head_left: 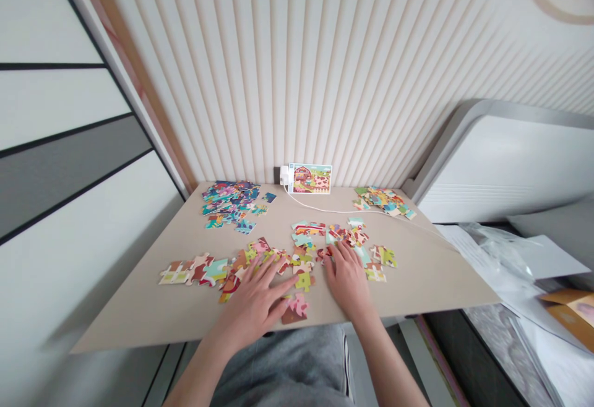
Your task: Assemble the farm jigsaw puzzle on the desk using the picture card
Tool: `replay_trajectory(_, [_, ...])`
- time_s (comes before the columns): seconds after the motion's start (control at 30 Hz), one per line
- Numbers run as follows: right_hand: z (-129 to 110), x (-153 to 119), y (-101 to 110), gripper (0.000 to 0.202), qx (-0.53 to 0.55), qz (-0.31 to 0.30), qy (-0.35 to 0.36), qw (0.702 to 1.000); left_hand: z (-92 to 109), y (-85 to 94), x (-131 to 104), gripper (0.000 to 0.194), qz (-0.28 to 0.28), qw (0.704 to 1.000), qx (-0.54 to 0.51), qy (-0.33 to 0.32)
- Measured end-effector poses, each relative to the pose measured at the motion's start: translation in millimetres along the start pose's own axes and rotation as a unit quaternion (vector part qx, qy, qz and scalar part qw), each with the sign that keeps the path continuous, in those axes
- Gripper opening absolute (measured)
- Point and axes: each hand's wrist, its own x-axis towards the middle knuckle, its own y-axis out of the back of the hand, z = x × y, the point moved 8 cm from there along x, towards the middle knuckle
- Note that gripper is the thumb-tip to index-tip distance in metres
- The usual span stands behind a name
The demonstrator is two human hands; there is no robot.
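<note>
My left hand (257,299) lies over puzzle pieces near the table's front edge, its fingers spread. Under and around it are red, brown and green pieces. A pink and brown piece (296,308) sits just right of its thumb. My right hand (347,277) rests with its fingertips on red pieces in the middle group; what lies under them is partly hidden. A row of pieces (193,269) extends on the left. Beside my right hand, a green piece (387,256) lies at the right.
A blue and purple pile (231,200) is at the back left, a multicoloured pile (385,201) at the back right. A farm picture card (312,179) leans on the wall by a white plug (284,175). Its cable (325,211) crosses the table (417,283).
</note>
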Motion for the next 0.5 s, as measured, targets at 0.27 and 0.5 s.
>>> replay_trajectory(0.27, [-8.6, 0.1, 8.1, 0.03, 0.073, -0.013, 0.041, 0.996, -0.5, -0.7, -1.1, 0.048, -0.002, 1.0, -0.005, -0.002])
replay_trajectory(0.5, [5.4, -1.0, -5.4, 0.033, -0.006, 0.009, 0.019, 1.0, -2.5, 1.1, -1.4, 0.048, 0.017, 1.0, -0.019, 0.007])
